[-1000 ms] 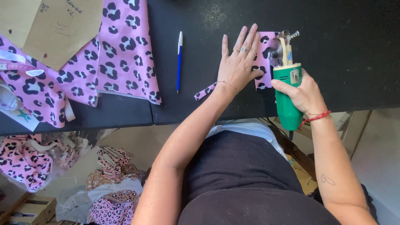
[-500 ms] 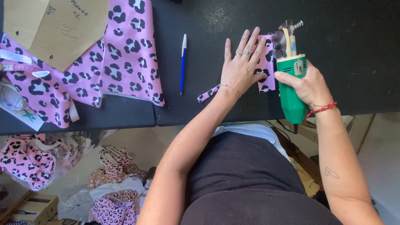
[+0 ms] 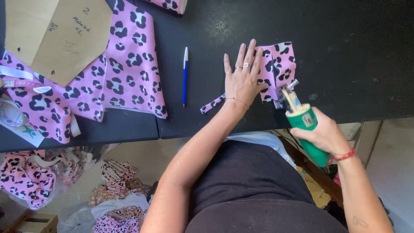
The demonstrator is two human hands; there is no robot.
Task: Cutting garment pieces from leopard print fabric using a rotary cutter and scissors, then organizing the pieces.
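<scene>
Nearest you, your right hand (image 3: 324,134) wraps its grip around the smooth green plastic body of a handheld electric cutter (image 3: 304,125), its metal head at the counter's near edge. Just beyond, your left hand (image 3: 242,78) lies flat, fingers spread, pressing a small folded piece of pink leopard-print fabric (image 3: 279,67) onto the matte black counter (image 3: 353,51). Farther left lie a slim blue pen (image 3: 185,76) and a stiff brown paper pattern (image 3: 58,34).
</scene>
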